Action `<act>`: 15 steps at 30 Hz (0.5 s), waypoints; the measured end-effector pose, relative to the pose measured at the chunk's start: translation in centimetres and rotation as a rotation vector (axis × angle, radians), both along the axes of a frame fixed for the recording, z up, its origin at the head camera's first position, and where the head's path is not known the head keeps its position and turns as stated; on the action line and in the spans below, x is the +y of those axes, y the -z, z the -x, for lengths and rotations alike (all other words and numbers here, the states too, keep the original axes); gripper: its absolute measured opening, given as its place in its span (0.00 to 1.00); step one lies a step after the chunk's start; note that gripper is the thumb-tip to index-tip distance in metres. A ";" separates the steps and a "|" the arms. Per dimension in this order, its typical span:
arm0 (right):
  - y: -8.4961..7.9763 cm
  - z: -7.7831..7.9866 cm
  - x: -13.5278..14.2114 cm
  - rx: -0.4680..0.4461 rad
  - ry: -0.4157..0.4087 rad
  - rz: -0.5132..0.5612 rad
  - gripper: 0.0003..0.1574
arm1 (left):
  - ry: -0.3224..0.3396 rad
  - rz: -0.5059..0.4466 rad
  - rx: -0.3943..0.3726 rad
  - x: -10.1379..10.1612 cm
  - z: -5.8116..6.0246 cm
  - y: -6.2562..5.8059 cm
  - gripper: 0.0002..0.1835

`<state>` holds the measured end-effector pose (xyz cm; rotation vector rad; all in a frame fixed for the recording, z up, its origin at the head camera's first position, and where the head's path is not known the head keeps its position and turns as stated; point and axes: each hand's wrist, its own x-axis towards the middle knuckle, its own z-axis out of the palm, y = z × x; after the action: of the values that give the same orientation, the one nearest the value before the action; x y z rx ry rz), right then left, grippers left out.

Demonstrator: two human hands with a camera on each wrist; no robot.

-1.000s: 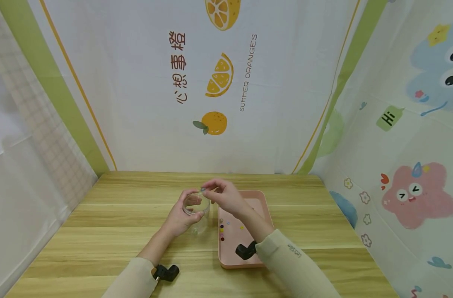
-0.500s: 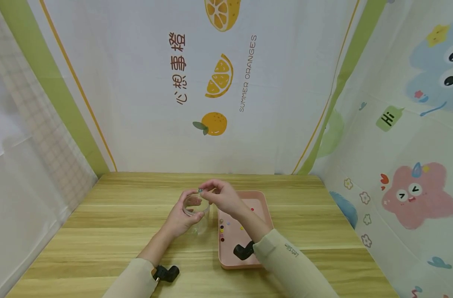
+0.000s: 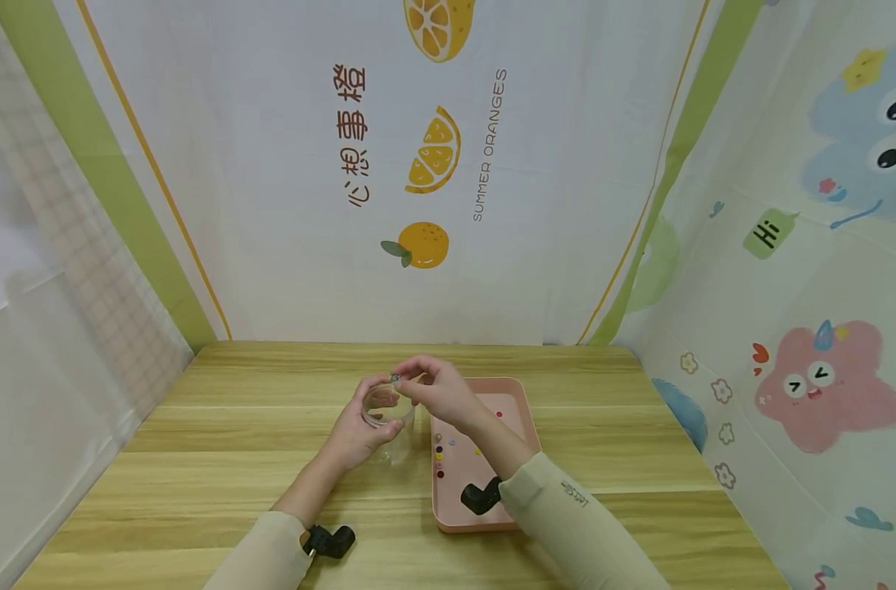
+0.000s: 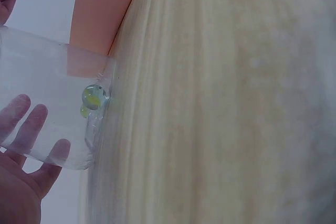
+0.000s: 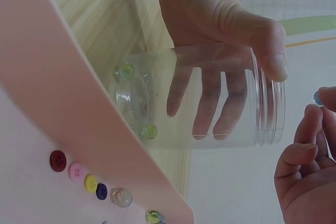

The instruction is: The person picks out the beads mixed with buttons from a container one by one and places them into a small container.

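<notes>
My left hand point(image 3: 361, 426) grips a clear plastic jar point(image 5: 181, 98) around its side near the mouth. The jar is lidless and stands upright on the table. At its bottom lie glass marbles with yellow-green swirls, one point(image 4: 93, 97) plain in the left wrist view and two, including one marble point(image 5: 126, 70), in the right wrist view. Over the jar's far rim, my right hand point(image 3: 444, 395) pinches a bluish glass marble point(image 5: 317, 98) between thumb and fingertips. That marble is apart from the jar in the right wrist view.
Right of the jar lies a pink tray point(image 3: 459, 504). Along its left side run a dark red button point(image 5: 58, 161), a pink button point(image 5: 76, 171), a yellow button point(image 5: 91, 183), a navy button point(image 5: 102, 191) and a marble point(image 5: 121, 197). My right forearm covers part of the tray.
My right hand has shifted slightly left with the marble, further over the jar's mouth. A red piece in the tray now shows beside the forearm. My left hand and the jar stay put.
</notes>
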<state>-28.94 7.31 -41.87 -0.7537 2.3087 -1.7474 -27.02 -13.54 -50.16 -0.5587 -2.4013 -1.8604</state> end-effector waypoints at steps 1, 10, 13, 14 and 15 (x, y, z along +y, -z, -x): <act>0.0 0.0 0.0 0.000 0.001 -0.001 0.18 | 0.000 0.003 0.002 0.0 0.0 0.0 0.40; 0.1 0.2 0.4 -0.016 0.015 0.033 0.22 | -0.002 0.012 0.025 -0.1 0.0 0.1 0.41; 0.1 0.4 0.9 -0.024 0.028 0.057 0.26 | -0.003 0.010 0.027 0.0 0.0 0.0 0.41; 0.2 0.4 1.1 -0.027 0.030 0.061 0.28 | -0.003 0.009 0.027 0.0 0.0 0.0 0.41; 0.2 0.5 1.3 -0.029 0.031 0.065 0.30 | -0.006 0.011 0.027 0.0 0.0 0.0 0.41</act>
<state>-29.39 8.65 -42.11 -0.7016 2.2667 -1.8426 -26.98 -13.56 -50.16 -0.5729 -2.3953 -1.8268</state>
